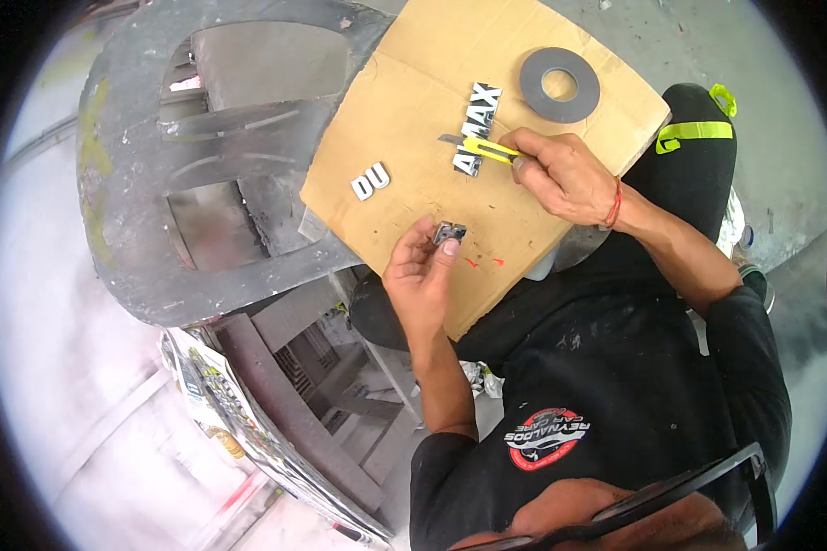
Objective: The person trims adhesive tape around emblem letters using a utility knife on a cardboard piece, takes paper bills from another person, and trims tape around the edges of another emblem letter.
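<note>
My left hand (pixel 417 275) pinches a small dark emblem piece (pixel 449 233) between thumb and fingers, above the cardboard. It looks like a badge letter with its dark back showing, but which letter I cannot tell. In my right hand (pixel 565 174) is a yellow utility knife (pixel 492 150), its blade out and pointing left, over the lower part of a row of white letters (pixel 481 112) reading "AMAX", partly covered by the knife. Two more white letters, "DU" (pixel 370 182), lie to the left on the cardboard sheet (pixel 404 110).
A roll of grey tape (pixel 560 84) lies on the cardboard near its upper right. Small red scraps (pixel 483 263) are by the near edge. Left of the sheet is a worn grey panel (pixel 129 220) with large openings. My black-clad knee (pixel 698 156) is at the right.
</note>
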The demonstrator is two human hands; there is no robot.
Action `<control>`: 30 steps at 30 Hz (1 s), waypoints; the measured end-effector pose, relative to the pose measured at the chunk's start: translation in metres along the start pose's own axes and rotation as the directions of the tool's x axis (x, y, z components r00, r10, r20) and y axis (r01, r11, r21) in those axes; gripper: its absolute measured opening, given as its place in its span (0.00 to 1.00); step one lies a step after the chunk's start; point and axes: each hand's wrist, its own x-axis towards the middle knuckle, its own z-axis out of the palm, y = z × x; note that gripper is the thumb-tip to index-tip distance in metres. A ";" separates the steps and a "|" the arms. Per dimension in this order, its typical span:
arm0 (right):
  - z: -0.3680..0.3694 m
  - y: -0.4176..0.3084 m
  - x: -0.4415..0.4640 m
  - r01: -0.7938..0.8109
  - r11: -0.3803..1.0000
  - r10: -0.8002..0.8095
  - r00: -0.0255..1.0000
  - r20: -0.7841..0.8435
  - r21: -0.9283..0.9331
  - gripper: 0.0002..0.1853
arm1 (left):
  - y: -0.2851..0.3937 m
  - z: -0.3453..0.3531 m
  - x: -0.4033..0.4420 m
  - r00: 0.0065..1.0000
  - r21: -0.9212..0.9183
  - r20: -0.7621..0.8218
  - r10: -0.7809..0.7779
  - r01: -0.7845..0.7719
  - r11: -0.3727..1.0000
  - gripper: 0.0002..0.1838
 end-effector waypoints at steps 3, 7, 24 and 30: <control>-0.002 0.011 0.000 -0.056 0.998 0.055 0.998 0.045 0.028 0.17 | -0.001 -0.005 -0.001 1.000 -0.113 0.011 -0.022 0.023 0.993 0.20; 0.002 0.014 0.001 -0.076 0.997 0.078 0.994 0.078 -0.026 0.17 | 0.009 0.006 -0.002 0.992 -0.248 -0.079 -0.094 0.071 0.966 0.21; 0.008 0.013 0.000 0.000 1.000 0.001 1.000 0.025 -0.031 0.16 | 0.004 0.011 -0.001 0.978 0.061 -0.206 0.025 -0.012 0.998 0.18; 0.008 0.016 -0.002 0.046 0.998 -0.046 0.999 0.010 -0.033 0.16 | 0.004 0.024 -0.013 0.987 0.147 -0.137 0.088 -0.067 0.987 0.13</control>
